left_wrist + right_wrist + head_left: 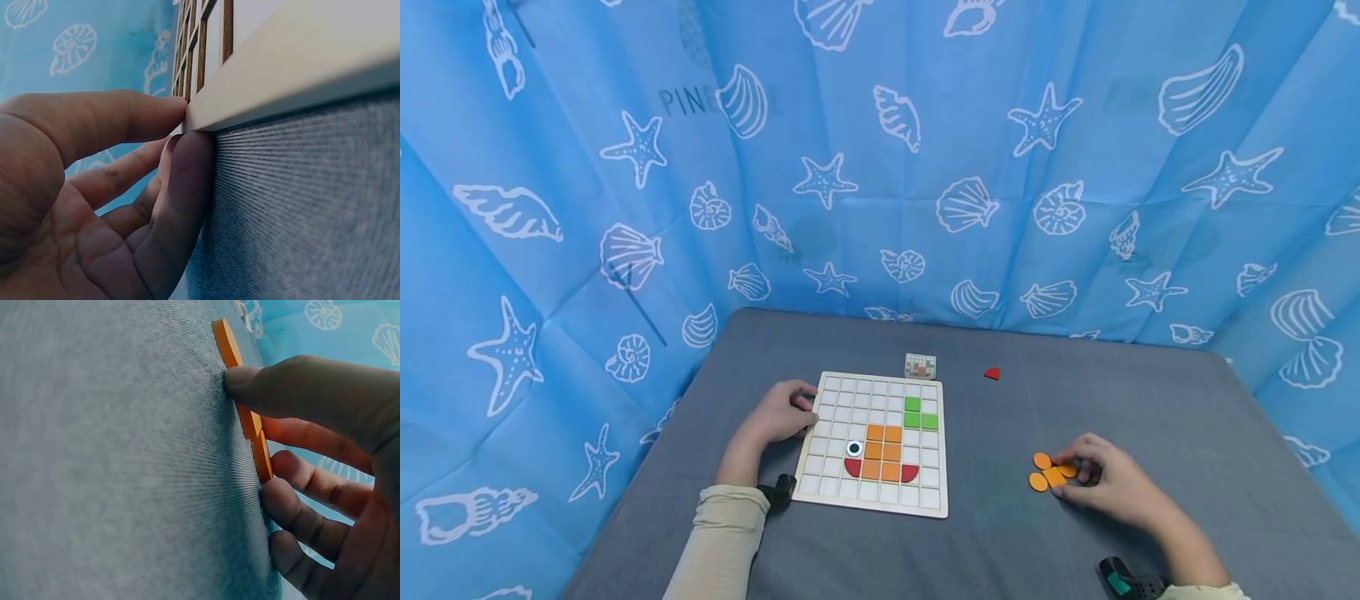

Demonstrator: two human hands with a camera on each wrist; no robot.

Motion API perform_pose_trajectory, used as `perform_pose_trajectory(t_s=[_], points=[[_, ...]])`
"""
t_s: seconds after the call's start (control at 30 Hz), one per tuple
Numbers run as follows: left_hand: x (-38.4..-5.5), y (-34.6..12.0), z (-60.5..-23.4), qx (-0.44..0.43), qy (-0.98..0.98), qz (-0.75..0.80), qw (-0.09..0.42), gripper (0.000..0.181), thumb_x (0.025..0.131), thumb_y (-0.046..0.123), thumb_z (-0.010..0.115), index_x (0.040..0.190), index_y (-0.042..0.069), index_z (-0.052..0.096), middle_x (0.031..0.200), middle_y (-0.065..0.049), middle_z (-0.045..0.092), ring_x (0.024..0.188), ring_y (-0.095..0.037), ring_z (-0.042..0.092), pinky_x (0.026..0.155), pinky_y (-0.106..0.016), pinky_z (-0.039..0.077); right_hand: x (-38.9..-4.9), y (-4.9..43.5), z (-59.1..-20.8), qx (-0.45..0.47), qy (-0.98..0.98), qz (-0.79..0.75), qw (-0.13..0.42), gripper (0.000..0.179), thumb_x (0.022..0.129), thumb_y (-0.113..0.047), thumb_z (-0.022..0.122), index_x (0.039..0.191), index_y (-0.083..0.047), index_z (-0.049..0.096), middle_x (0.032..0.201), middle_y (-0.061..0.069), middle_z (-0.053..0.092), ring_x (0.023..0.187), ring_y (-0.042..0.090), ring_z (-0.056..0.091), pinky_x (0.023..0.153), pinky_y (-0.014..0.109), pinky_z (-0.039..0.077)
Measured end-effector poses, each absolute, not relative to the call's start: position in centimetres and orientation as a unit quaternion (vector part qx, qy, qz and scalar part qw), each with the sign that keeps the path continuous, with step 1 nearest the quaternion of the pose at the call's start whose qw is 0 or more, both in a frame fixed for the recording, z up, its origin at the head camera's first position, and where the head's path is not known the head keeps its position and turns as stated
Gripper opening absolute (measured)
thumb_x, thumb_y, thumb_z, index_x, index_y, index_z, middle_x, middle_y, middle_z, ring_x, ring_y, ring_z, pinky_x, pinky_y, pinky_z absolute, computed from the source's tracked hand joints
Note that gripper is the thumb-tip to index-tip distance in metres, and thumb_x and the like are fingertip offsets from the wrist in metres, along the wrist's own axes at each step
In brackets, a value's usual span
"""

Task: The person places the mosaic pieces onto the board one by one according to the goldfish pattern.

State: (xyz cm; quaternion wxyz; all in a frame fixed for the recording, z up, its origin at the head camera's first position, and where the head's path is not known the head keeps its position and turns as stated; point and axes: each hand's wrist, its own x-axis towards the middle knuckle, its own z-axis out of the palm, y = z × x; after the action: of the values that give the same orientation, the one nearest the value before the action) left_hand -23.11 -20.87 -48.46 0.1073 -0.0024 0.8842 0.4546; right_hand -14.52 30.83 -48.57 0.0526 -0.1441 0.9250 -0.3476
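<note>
A white grid board (831,487) lies flat, bearing several orange squares (891,452), three green squares (912,404), two red quarter-round pieces (910,473) and an eye disc (853,448). My left hand (782,414) touches the board's left edge; in the left wrist view, thumb and fingertips rest against its pale rim (262,81). To the right, my right hand (1105,475) pinches a loose orange square tile (1055,477) between thumb and index finger, low at the cloth. Orange discs (1038,482) lie around that tile, one partly hidden by the index finger.
A small picture card (920,367) stands at the board's far edge. Farther right lies a single red quarter-round piece (992,373). Grey cloth (985,533) covers the table, and a blue shell-print curtain (880,200) hangs behind it and at its sides.
</note>
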Motion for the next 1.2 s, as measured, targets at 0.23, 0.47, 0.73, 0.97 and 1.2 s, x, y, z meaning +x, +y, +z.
perform_pose_trajectory(t_s=[0.23, 0.47, 0.73, 0.97, 1.2], points=[[-23.2, -20.9, -48.7, -0.006, 0.884, 0.455, 0.103, 0.045, 0.092, 0.003, 0.074, 0.135, 0.001, 0.065, 0.098, -0.012, 0.063, 0.075, -0.021, 0.062, 0.063, -0.033, 0.058, -14.5, 30.6, -48.3, -0.147, 0.925, -0.348, 0.051, 0.025, 0.083, -0.021, 0.092, 0.103, -0.017, 0.079, 0.103, 0.002, 0.062, 0.077, 0.008, 0.053, 0.065, 0.024, 0.048], [-23.1, -21.0, -48.9, 0.001, 0.882, 0.461, 0.102, 0.044, 0.092, 0.001, 0.073, 0.135, -0.001, 0.065, 0.097, -0.013, 0.064, 0.075, -0.021, 0.063, 0.063, -0.033, 0.058, -14.6, 30.4, -48.2, -0.148, 0.926, -0.344, 0.053, 0.020, 0.084, -0.022, 0.091, 0.100, -0.020, 0.078, 0.102, 0.002, 0.062, 0.076, 0.007, 0.052, 0.064, 0.024, 0.048], [-23.3, -21.1, -48.9, 0.007, 0.877, 0.469, 0.105, 0.045, 0.092, 0.000, 0.072, 0.136, -0.002, 0.064, 0.097, -0.014, 0.064, 0.076, -0.021, 0.063, 0.065, -0.034, 0.059, -14.4, 29.9, -48.2, -0.152, 0.926, -0.344, 0.026, 0.017, 0.084, -0.025, 0.092, 0.090, -0.023, 0.076, 0.098, -0.002, 0.064, 0.073, 0.009, 0.051, 0.061, 0.025, 0.044], [-23.6, -21.1, -48.9, 0.009, 0.878, 0.467, 0.106, 0.046, 0.092, 0.000, 0.072, 0.137, -0.002, 0.064, 0.097, -0.014, 0.065, 0.074, -0.021, 0.063, 0.065, -0.034, 0.060, -14.3, 29.4, -48.2, -0.141, 0.935, -0.325, 0.016, 0.019, 0.083, -0.027, 0.092, 0.087, -0.023, 0.074, 0.095, -0.004, 0.063, 0.072, 0.007, 0.050, 0.061, 0.024, 0.042], [-23.6, -21.2, -48.8, 0.009, 0.878, 0.467, 0.107, 0.046, 0.092, 0.001, 0.073, 0.137, -0.001, 0.064, 0.097, -0.013, 0.065, 0.075, -0.021, 0.063, 0.065, -0.033, 0.059, -14.3, 28.9, -47.7, -0.141, 0.937, -0.319, -0.001, 0.019, 0.083, -0.026, 0.092, 0.087, -0.022, 0.074, 0.090, -0.003, 0.060, 0.071, 0.007, 0.050, 0.059, 0.025, 0.041]])
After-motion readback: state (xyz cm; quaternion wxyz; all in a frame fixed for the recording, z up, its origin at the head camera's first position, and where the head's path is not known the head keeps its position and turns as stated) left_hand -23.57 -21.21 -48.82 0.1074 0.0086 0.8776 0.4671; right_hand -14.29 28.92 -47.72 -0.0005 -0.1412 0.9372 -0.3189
